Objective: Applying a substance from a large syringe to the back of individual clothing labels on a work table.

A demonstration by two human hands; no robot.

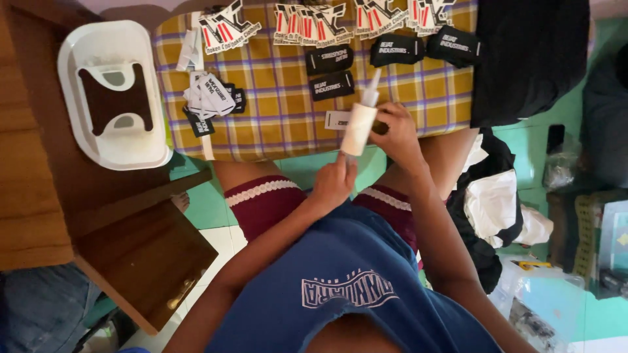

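The person is sitting with a yellow checked cloth (275, 104) spread over the lap, and both hands are working a white tube with a pointed nozzle (360, 121), held at the cloth's near edge. The right hand (398, 134) is wrapping its fingers around the tube's upper part, while the left hand (333, 184) is pinching its lower end between closed fingers.

Judging by the layout, a good share looks finished: a row of cut-out stickers in white, black and red (327, 19) is lining the far edge, and black rectangular patches with white lettering (392, 49) are lying in a loose row just below them. A bundle of white and black tags on a strip (209, 98) is sitting at the cloth's left side. One small white label (337, 119) is lying just beside the tube, seemingly the piece in hand.

Off to the left, a white rectangular tray (114, 95) is resting on a brown wooden table (39, 196), holding a dark brown shaped piece (114, 98).
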